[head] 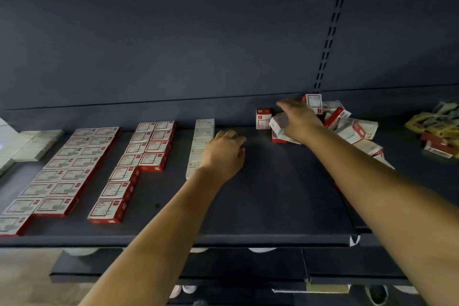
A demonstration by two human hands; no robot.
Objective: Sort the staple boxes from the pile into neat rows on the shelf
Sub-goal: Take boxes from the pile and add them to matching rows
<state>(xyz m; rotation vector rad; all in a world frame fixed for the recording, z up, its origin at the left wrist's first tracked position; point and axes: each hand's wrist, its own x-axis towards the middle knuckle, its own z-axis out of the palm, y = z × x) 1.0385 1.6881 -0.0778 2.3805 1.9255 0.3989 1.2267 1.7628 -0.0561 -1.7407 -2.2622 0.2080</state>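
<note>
1. Dark grey metal shelf (273, 201) carries small red-and-white cardboard staple boxes lying flat in rows on the left and centre.
2. Far-left block (59, 169): two columns, about seven boxes in the right one, eight in the left with the nearest cut by the frame edge.
3. Middle block (139, 161): left column seven boxes, right column four.
4. Single white-topped column (202, 141): about five boxes, partly hidden by the left hand.
5. Loose pile of boxes (347, 126) at the right rear, roughly a dozen; exact count unclear.
6. Left hand (224, 154) rests by the single column, fingers loosely curled, holding nothing visible.
7. Right hand (298, 119) reaches over the pile, fingers spread, lying on boxes; blurred.
8. Yellow and red packets (437, 129) lie far right.
</note>
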